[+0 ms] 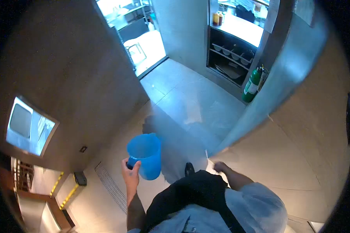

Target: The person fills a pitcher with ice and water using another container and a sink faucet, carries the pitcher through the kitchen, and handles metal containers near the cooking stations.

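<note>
A blue plastic pitcher is held upright at the lower middle of the head view. My left hand is wrapped round the handle of the blue pitcher, on its left side. The pitcher's wide mouth faces up toward the camera, and its contents cannot be made out. My right hand hangs at my right side with its fingers curled closed; whether anything small is inside does not show. A black apron covers my front, and one dark shoe shows just beyond it.
Ahead, a tiled floor leads to a bright doorway. A green cylinder stands by the right wall, beside a shelf unit with bins. The left wall has a window opening. A floor grate lies lower left.
</note>
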{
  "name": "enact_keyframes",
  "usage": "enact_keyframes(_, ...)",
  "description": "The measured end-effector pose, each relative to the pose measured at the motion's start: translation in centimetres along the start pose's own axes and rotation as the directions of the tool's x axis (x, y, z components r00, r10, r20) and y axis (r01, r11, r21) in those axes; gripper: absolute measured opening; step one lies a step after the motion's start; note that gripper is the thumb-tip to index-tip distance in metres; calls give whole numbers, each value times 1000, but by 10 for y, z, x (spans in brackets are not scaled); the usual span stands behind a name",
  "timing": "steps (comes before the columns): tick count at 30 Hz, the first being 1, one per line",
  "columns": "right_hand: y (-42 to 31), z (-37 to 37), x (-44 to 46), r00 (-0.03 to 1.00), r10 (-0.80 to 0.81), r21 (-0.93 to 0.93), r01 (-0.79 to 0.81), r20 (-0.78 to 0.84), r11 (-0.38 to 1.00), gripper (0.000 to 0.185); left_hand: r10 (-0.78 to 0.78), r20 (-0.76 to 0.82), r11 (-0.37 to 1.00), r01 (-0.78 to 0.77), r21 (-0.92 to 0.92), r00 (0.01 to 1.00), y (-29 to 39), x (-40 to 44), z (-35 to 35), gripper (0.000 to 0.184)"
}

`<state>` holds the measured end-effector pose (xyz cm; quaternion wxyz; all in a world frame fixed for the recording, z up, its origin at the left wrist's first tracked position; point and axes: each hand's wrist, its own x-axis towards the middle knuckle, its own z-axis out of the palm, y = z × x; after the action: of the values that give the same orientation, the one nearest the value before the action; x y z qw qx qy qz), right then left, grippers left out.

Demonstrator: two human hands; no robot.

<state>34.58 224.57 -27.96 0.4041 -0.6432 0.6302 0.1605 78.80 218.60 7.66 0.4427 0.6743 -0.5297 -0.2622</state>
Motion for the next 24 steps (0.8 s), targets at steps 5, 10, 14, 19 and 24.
enact_keyframes(5,-144,-208,93,955,-117,495,244,-273,834,23,-9,-84,993,19,112,996,3,120,22,37)
enact_keyframes(10,-185,-306,170,955,-108,568,253,-278,783,22,27,26,997,-29,69,999,-30,257,71,39)
enact_keyframes(14,-104,-280,247,962,-95,219,154,-258,963,24,-4,167,997,17,-76,986,-53,387,124,39)
enact_keyframes(19,0,-261,222,969,211,324,-160,-131,933,22,128,300,991,-110,-77,945,-18,536,200,42)
enact_keyframes(24,-4,-301,249,836,483,796,-469,261,382,16,111,324,994,-102,-45,940,41,679,279,52)
